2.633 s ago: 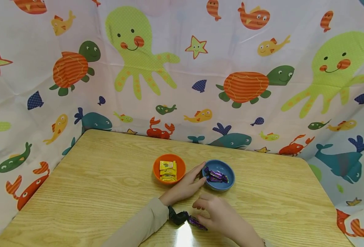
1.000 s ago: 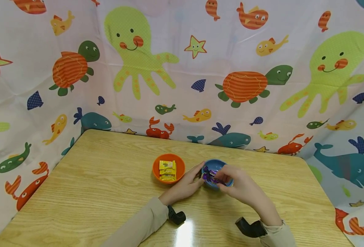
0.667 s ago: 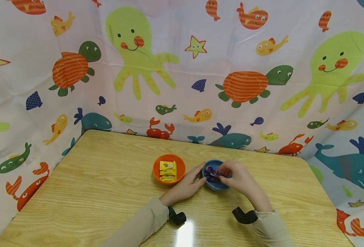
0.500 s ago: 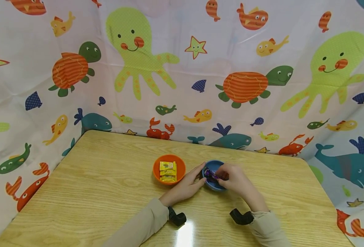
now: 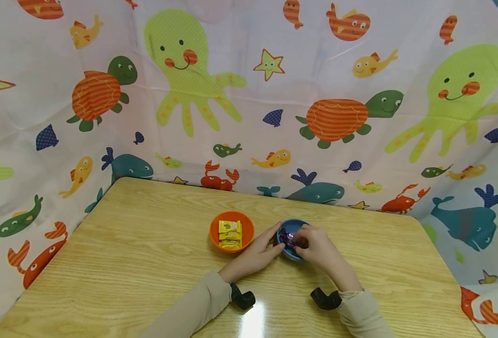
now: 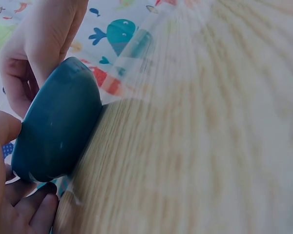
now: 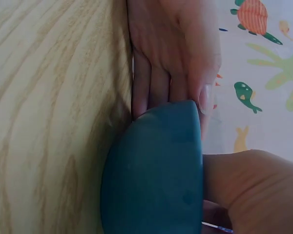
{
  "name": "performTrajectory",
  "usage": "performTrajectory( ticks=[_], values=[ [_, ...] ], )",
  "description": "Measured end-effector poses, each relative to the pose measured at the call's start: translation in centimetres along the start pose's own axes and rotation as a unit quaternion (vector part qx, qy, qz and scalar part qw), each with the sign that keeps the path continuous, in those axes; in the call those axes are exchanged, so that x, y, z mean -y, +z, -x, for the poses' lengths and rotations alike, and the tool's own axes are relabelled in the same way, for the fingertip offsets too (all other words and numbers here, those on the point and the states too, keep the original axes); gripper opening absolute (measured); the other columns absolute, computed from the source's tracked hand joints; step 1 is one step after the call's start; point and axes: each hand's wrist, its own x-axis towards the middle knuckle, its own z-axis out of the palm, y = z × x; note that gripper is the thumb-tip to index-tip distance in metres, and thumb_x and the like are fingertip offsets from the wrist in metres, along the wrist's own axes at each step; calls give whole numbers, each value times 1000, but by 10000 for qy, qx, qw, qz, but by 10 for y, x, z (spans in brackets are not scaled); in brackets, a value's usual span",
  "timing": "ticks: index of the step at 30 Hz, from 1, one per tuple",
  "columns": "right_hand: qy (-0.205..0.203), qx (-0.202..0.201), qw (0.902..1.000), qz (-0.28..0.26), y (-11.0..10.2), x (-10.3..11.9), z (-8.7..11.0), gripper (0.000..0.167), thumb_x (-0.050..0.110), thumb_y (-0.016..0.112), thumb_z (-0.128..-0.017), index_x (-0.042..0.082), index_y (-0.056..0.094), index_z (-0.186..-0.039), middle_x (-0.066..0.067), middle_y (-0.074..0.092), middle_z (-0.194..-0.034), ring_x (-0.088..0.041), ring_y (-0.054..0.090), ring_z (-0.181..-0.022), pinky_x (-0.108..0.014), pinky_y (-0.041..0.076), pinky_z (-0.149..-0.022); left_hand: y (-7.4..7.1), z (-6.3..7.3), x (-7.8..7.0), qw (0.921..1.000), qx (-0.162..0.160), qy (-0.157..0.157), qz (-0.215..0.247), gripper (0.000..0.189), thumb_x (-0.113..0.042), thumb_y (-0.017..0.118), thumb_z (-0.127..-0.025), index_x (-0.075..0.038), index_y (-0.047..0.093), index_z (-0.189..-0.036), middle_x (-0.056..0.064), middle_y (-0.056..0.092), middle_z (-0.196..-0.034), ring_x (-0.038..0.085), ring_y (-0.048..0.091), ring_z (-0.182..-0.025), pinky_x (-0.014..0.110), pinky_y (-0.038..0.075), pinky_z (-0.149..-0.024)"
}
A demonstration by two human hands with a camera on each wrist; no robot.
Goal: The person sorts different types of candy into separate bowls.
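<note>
My left hand (image 5: 254,253) lies against the left side of the blue bowl (image 5: 293,259), its thumb at the rim and its fingers straight along the outer wall. Into this bowl reaches my right hand (image 5: 318,246), palm down, with thumb and fingers pinching a purple-wrapped candy (image 5: 290,238). Several such candies lie together in the bowl's left part; the right hand covers the rest of its inside. From the left wrist view, the bowl (image 6: 61,126) shows its outer wall, with right-hand fingers dipping over the rim. A wrapper end shows below the right fingers in the right wrist view.
An orange bowl (image 5: 215,241) with several yellow packets (image 5: 230,234) stands just left of the left hand. Both bowls sit on a light wooden table (image 5: 147,263). Behind it hangs a cloth (image 5: 240,56) printed with sea animals. Black wrist cameras (image 5: 242,298) sit on both wrists.
My right hand has moved from the table near the left wrist up into the blue bowl, and the candy from the table has gone with it. The fingers then shifted slightly left inside the bowl.
</note>
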Motion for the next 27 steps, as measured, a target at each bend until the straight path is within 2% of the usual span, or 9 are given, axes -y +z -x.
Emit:
performTrajectory(
  ticks=[9, 19, 27],
  values=[
    [198, -91, 9997, 122, 1, 2, 0, 12, -1, 79, -78, 5, 72, -85, -1, 59, -83, -12, 56, -71, -24, 50, -60, 1, 0, -4, 9999, -58, 42, -103, 66, -29, 53, -104, -12, 21, -159, 3, 24, -162, 14, 40, -139, 30, 35, -112],
    [205, -198, 9994, 219, 1, 3, 3, 10, 2, 79, -80, 5, 73, -87, -1, 61, -86, -11, 57, -73, -25, 51, -62, 2, 1, -3, 9998, -21, 91, -193, 64, -27, 51, -105, -13, 19, -160, 2, 24, -162, 15, 40, -139, 33, 34, -113],
    [-127, -1277, 9916, 174, 3, -2, 9, 8, 0, 78, -82, 4, 75, -87, -2, 66, -88, -13, 59, -75, -30, 54, -63, 2, 1, 1, 9997, -24, 78, -215, 64, -27, 50, -106, -15, 18, -160, 1, 21, -163, 17, 37, -141, 36, 33, -114]
  ],
)
